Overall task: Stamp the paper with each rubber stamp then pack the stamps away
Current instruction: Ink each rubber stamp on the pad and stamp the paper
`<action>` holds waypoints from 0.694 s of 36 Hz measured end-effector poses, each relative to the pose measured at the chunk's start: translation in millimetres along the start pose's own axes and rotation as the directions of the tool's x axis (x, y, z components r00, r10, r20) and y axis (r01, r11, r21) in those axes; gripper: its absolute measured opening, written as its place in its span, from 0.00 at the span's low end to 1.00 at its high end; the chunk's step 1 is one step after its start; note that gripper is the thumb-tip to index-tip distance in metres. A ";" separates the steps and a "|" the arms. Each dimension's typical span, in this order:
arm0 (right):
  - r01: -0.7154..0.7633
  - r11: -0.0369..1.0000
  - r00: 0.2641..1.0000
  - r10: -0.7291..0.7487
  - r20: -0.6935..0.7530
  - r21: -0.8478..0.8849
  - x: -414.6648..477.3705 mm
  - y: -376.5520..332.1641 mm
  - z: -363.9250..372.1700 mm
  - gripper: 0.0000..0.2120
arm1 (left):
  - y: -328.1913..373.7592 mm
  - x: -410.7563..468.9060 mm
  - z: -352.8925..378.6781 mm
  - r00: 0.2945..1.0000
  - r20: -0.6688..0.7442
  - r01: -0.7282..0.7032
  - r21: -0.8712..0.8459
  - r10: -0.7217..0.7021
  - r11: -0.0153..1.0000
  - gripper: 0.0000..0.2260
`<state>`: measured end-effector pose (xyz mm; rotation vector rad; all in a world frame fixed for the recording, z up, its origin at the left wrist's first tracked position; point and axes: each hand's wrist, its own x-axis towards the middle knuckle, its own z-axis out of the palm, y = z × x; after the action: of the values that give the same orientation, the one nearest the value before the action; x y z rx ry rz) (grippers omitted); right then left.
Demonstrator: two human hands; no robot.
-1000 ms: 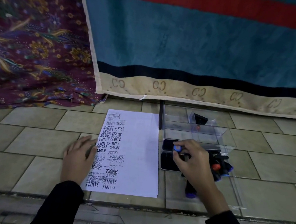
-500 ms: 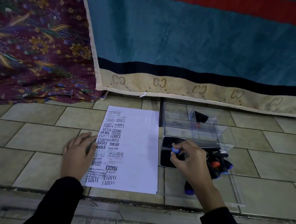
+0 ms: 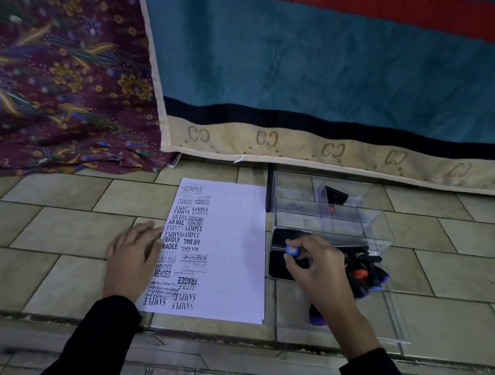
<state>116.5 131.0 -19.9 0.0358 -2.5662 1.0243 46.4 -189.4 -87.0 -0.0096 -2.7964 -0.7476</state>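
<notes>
Right hand [image 3: 319, 268] hides most of blue-topped stamp [image 3: 292, 250].

Clear box [image 3: 355, 224] just behind ink pad [image 3: 291, 235]

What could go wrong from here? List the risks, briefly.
1. The left hand presses only the left edge of the paper, over printed marks: it may smear them, or the sheet may pivot.
2. The left column is crowded, so the next print may overlap; the right half looks blank.
3. The right hand, pinching the blue-topped stamp at the ink pad, may knock the loose stamps beside its wrist.
</notes>
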 end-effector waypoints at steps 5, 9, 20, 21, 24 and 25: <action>0.070 0.996 0.996 -0.067 -0.053 0.053 44.5 -25.9 7.5 0.08 | 0.8 1.3 -0.2 1.000 0.004 0.009 -0.004 -0.009 1.000 0.11; 0.077 0.992 0.997 -0.075 -0.023 0.101 96.7 -48.4 37.0 0.08 | -0.3 0.9 -0.1 1.000 0.010 0.005 0.001 -0.005 1.000 0.11; 0.096 0.995 0.958 -0.081 0.276 -0.041 163.9 -65.4 117.5 0.08 | 0.0 1.2 -0.2 1.000 -0.007 0.011 -0.009 -0.011 1.000 0.11; 0.101 0.994 0.953 -0.083 0.291 -0.050 164.4 -66.2 120.3 0.08 | 0.1 1.0 -0.2 1.000 -0.008 0.008 -0.012 -0.008 1.000 0.11; 0.120 0.989 0.942 -0.084 0.325 -0.092 165.7 -67.4 125.6 0.08 | 0.2 1.3 -0.7 1.000 -0.007 0.010 -0.018 -0.010 1.000 0.11; 0.124 0.987 0.939 -0.082 0.334 -0.107 166.5 -67.6 126.5 0.09 | 0.2 1.4 -0.5 1.000 -0.004 0.017 -0.018 -0.017 1.000 0.11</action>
<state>-69.6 15.7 -0.8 0.3313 -2.8879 0.8764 45.2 -189.5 -86.1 0.0120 -2.7892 -0.7752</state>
